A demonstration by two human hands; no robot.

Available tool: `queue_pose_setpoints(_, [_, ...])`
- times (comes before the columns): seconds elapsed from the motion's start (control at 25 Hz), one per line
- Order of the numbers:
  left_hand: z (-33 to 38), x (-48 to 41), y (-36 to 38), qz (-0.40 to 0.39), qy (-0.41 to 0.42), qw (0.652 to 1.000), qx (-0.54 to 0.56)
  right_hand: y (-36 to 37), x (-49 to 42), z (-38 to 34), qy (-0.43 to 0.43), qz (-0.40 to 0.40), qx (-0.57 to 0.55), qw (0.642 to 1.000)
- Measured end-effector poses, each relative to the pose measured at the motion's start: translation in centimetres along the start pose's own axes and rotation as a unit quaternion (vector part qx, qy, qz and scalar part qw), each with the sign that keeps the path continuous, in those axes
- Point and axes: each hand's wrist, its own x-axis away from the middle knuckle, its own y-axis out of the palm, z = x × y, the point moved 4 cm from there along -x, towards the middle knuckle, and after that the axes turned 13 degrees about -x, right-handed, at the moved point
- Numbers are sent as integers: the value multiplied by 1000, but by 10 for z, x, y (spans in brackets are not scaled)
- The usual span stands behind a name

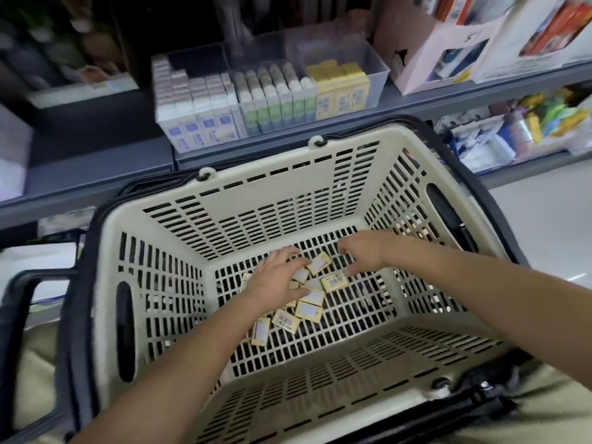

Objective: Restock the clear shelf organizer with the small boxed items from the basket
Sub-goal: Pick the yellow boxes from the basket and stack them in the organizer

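We look down into a cream plastic basket (272,184) with slotted, grid-like walls and a dark handle (448,213) folded along its rim. On its floor lies a loose heap of small boxes (309,309): flat cardboard rectangles with yellow edges and pale labels, some showing a barcode. The left hand (278,278) rests on top of the heap with fingers spread and nearly straight, the tips touching the upper boxes. The right hand (365,251) hovers just beside the heap, its fingers curved and apart from the thumb like an open claw. The thumb seems to brush one box's edge, though blur leaves us unsure. Beyond the basket, a clear organizer (376,59) with smooth see-through walls sits on a grey metal shelf (96,177). It holds upright rows of white, green-marked and yellow cartons (342,91). Pale glossy floor (544,200) shows at the right.
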Motion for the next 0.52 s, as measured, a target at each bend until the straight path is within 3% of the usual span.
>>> queue_pose_setpoints(0.2, [-41, 28, 0, 11, -153, 988, 30, 34, -23, -7, 5, 14, 89, 996])
queue_pose_setpoints(0.44, [-52, 36, 5, -77, -200, 976, 46, 13, -28, 2, -27, 85, 8, 996])
queue_pose_setpoints(0.52, [-55, 38, 0, -76, -259, 960, 79, 16, -31, -2, -35, 108, 22, 993])
